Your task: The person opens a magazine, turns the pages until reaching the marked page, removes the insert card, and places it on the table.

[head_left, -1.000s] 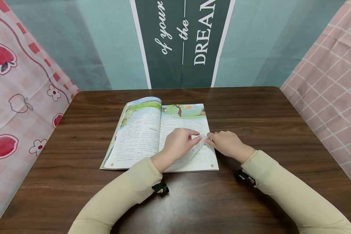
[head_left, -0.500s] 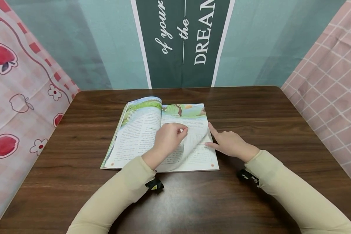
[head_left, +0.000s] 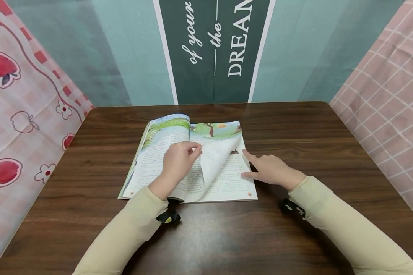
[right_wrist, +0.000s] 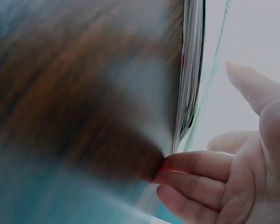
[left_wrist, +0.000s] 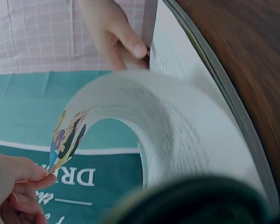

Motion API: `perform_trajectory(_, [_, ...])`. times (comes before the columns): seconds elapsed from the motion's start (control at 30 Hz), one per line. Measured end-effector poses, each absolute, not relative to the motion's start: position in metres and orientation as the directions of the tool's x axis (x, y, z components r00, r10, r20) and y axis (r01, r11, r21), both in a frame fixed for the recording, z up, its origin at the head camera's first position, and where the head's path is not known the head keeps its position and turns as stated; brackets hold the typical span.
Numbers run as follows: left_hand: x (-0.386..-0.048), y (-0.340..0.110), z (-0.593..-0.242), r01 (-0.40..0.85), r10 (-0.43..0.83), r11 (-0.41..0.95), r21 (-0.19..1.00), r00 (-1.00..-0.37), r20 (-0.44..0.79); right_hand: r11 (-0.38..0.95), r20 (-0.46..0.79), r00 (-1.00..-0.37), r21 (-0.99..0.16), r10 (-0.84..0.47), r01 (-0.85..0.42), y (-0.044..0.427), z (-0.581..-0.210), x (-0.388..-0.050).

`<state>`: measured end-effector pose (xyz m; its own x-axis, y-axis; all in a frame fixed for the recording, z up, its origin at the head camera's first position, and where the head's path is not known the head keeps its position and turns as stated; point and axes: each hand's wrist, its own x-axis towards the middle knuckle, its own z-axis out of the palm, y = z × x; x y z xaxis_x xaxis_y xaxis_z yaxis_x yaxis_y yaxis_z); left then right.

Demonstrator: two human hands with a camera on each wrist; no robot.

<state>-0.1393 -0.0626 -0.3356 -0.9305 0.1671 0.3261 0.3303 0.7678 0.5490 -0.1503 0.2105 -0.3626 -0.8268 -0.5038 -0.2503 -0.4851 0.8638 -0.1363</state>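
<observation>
An open book (head_left: 165,160) with printed text and coloured pictures lies on the wooden table. My left hand (head_left: 179,160) pinches the corner of a right-hand page (head_left: 215,156) between thumb and fingers, above the book. That page (left_wrist: 154,116) bends over in a wide arch in the left wrist view, with a coloured picture near the pinched corner. At the book's right edge, my right hand (head_left: 272,168) has its thumb and index finger spread, both touching the pages beneath. In the right wrist view, the other fingers of the right hand (right_wrist: 238,182) lie by the stacked page edges (right_wrist: 189,70).
The brown wooden table (head_left: 296,130) surrounds the book. Behind it hangs a teal cloth (head_left: 296,49) with white lettering on a dark green band. Patterned pink cloths stand at the left (head_left: 27,126) and right (head_left: 389,95). A dark strap (head_left: 168,216) sits on the left wrist.
My left hand has moved left, drawing the page corner up and over toward the spine. My right hand has let go of the corner, its thumb and index finger spreading at the book's edge.
</observation>
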Motion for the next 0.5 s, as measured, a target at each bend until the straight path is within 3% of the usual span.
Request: perform_trajectory(0.5, [-0.115,-0.132,-0.339,0.288,0.048,0.838,0.463,-0.885,0.464,0.829,-0.305,-0.774,-0.123,-0.554,-0.545,0.213,-0.361,-0.148])
